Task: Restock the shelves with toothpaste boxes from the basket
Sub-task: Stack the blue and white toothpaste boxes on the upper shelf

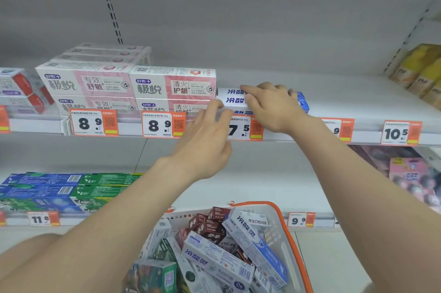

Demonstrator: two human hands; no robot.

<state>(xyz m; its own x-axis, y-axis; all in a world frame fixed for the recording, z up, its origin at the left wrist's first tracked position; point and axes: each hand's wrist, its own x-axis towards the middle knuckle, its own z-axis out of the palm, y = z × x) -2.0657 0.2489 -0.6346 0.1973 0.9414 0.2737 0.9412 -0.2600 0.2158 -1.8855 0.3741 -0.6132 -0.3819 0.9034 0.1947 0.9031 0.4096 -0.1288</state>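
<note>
On the shelf (346, 92), box (235, 100) runs left-right under my right hand (272, 106), fingers flat on top; left hand (205, 144) curls at its left end, can't tell if gripping.

A small stack of white and blue toothpaste boxes (235, 99) lies flat on the middle shelf (346, 94), long side to the front, just beside the pink toothpaste boxes (173, 82). Below, a white basket (285, 252) with an orange rim is full of mixed toothpaste boxes (218, 259), tipped every way.
</note>
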